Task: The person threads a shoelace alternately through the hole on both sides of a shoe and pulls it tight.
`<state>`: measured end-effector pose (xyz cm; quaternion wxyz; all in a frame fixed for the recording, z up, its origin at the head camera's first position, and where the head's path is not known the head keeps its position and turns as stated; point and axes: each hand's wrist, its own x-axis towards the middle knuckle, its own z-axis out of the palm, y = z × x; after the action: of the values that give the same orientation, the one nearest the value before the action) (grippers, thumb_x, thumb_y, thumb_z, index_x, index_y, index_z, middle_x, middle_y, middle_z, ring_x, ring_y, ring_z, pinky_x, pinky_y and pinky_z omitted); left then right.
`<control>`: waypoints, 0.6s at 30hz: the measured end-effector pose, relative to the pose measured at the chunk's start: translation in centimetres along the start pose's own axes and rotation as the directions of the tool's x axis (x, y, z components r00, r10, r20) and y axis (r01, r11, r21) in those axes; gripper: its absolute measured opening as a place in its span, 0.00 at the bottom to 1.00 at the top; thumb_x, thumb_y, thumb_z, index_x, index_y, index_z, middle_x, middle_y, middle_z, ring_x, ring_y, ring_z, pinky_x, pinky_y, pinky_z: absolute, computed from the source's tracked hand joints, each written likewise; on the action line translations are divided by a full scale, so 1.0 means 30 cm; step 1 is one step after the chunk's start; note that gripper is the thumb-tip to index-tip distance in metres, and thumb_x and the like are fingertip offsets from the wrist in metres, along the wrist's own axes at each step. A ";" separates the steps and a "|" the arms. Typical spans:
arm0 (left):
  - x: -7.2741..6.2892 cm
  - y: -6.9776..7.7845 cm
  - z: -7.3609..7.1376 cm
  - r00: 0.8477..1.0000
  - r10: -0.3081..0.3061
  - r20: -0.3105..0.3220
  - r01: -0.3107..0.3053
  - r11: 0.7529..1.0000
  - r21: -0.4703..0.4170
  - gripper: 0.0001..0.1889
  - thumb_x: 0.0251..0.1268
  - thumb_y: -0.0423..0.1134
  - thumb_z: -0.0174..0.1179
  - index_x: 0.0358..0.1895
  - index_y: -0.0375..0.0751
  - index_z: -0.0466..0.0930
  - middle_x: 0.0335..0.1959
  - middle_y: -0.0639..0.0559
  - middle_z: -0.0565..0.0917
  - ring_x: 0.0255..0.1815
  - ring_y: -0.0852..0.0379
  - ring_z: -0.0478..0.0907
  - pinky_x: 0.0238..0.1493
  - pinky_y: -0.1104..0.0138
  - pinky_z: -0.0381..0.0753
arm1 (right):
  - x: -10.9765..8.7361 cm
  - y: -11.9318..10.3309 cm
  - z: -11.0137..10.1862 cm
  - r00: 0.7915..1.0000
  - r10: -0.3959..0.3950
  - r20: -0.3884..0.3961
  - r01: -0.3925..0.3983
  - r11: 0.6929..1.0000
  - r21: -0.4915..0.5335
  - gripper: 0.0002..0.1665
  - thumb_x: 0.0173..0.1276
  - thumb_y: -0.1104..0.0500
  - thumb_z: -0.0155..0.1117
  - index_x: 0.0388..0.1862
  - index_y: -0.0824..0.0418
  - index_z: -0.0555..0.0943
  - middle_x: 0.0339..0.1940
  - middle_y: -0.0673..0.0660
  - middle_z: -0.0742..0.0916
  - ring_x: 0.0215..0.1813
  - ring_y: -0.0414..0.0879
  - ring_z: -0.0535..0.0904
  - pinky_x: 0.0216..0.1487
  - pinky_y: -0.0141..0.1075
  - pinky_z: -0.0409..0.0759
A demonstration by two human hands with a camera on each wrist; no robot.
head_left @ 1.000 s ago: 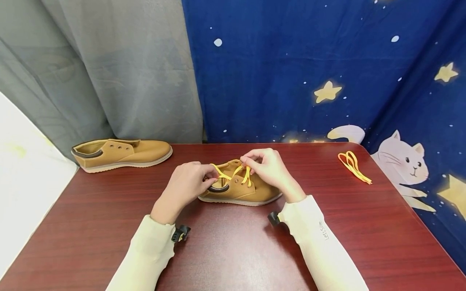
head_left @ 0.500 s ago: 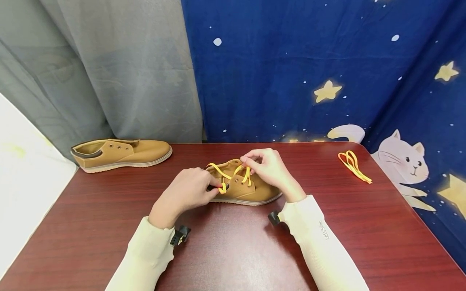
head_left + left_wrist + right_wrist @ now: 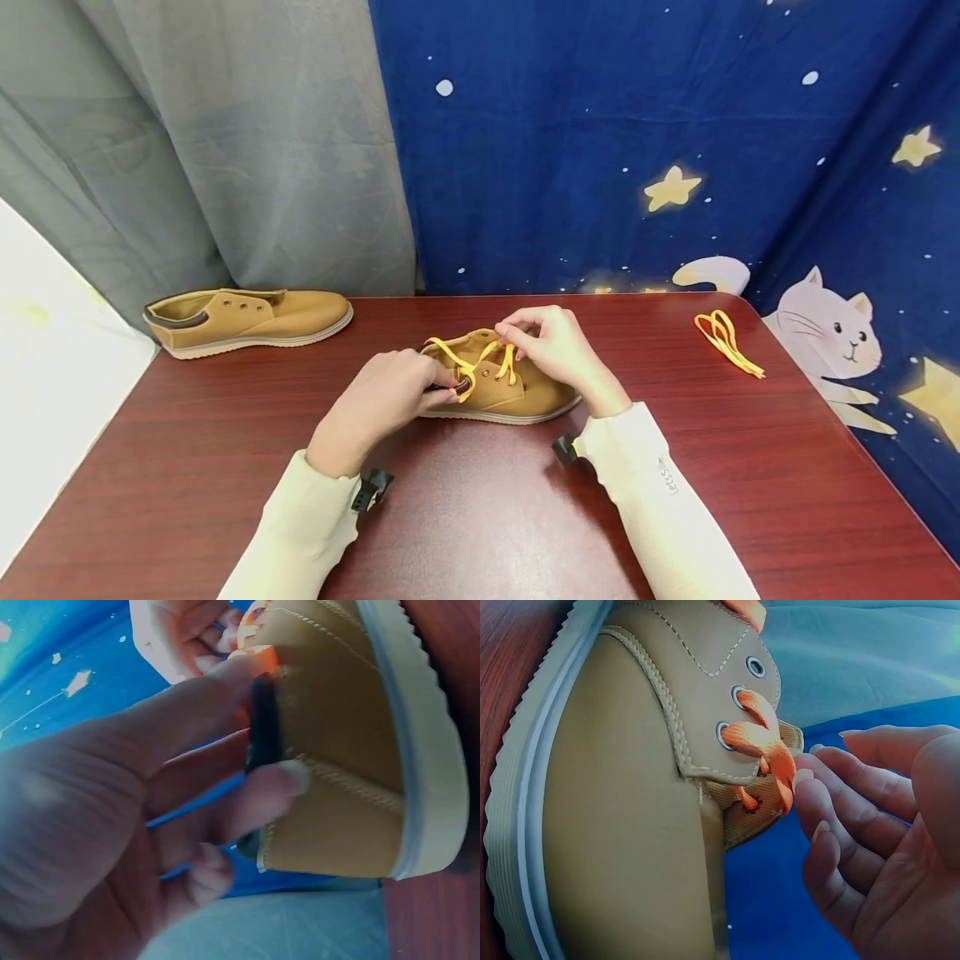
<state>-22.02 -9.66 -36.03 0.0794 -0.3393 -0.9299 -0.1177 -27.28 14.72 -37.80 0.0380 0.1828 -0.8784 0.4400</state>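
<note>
A tan shoe (image 3: 525, 398) stands on the table, toe to the right, with a yellow shoelace (image 3: 441, 348) through its front eyelets. My left hand (image 3: 386, 387) is at the shoe's opening. There it pinches the shoelace (image 3: 264, 658), which looks orange in the left wrist view; another fingertip lies against the shoe's side (image 3: 337, 712). From the toe side my right hand (image 3: 551, 350) reaches over the tongue. Its fingertips (image 3: 802, 776) pinch the crossed lace (image 3: 769, 742) near the front eyelets. One eyelet (image 3: 756, 667) has no lace in it.
At the back left stands a matching tan shoe (image 3: 300, 317) with no lace in its visible eyelets. A folded yellow shoelace (image 3: 723, 342) lies at the far right of the reddish-brown table (image 3: 480, 517). Grey and blue curtains (image 3: 525, 150) hang behind the table.
My left hand has come down and slightly right from above the opening to the shoe's near side, bringing the lace into a small loop there. The right hand stays in place.
</note>
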 end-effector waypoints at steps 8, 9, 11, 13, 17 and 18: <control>0.016 0.000 0.011 0.992 -0.057 -0.108 0.057 0.998 -0.002 0.04 0.65 0.44 0.68 0.38 0.51 0.87 0.23 0.61 0.84 0.22 0.60 0.77 0.26 0.62 0.75 | -0.014 -0.015 -0.025 0.987 -0.028 0.161 0.045 0.993 -0.107 0.08 0.70 0.52 0.67 0.40 0.53 0.90 0.28 0.47 0.90 0.24 0.42 0.83 0.30 0.33 0.79; 0.016 -0.002 0.008 0.990 -0.085 -0.111 0.084 0.996 -0.006 0.04 0.67 0.44 0.66 0.40 0.50 0.85 0.21 0.60 0.81 0.21 0.59 0.75 0.25 0.62 0.74 | -0.017 -0.018 -0.027 0.978 -0.037 0.204 0.063 0.991 -0.121 0.08 0.70 0.52 0.67 0.41 0.52 0.90 0.27 0.46 0.90 0.24 0.40 0.83 0.30 0.33 0.78; 0.017 -0.005 0.004 0.982 -0.142 -0.121 0.142 0.990 -0.006 0.07 0.71 0.44 0.63 0.45 0.49 0.84 0.20 0.57 0.81 0.20 0.57 0.73 0.25 0.60 0.73 | -0.021 -0.025 -0.029 0.957 -0.060 0.282 0.106 0.983 -0.151 0.07 0.70 0.53 0.68 0.41 0.50 0.90 0.25 0.45 0.89 0.23 0.38 0.81 0.28 0.32 0.76; 0.017 -0.007 -0.002 0.975 -0.191 -0.117 0.191 0.982 -0.014 0.08 0.73 0.45 0.60 0.47 0.48 0.84 0.21 0.55 0.82 0.21 0.55 0.75 0.25 0.58 0.75 | -0.024 -0.032 -0.029 0.937 -0.078 0.339 0.140 0.977 -0.161 0.06 0.69 0.53 0.69 0.42 0.49 0.90 0.23 0.45 0.88 0.23 0.37 0.80 0.27 0.31 0.74; 0.025 -0.008 -0.007 0.960 -0.269 -0.083 0.264 0.962 -0.064 0.09 0.75 0.46 0.58 0.46 0.49 0.85 0.21 0.55 0.82 0.22 0.55 0.74 0.26 0.59 0.73 | -0.028 -0.039 -0.029 0.922 -0.092 0.377 0.165 0.972 -0.166 0.07 0.68 0.56 0.69 0.43 0.51 0.90 0.21 0.48 0.87 0.24 0.37 0.81 0.26 0.30 0.73; 0.029 -0.006 -0.008 0.955 -0.286 -0.073 0.279 0.956 -0.091 0.09 0.75 0.46 0.58 0.44 0.49 0.84 0.20 0.56 0.80 0.21 0.56 0.72 0.25 0.61 0.71 | -0.029 -0.037 -0.029 0.921 -0.096 0.377 0.170 0.971 -0.168 0.06 0.68 0.57 0.70 0.43 0.52 0.90 0.22 0.47 0.87 0.25 0.38 0.81 0.27 0.29 0.74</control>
<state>-22.78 -9.34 -35.64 0.0879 -0.2004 -0.9591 -0.1794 -26.17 15.03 -36.62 -0.0783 0.3162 -0.8947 0.3055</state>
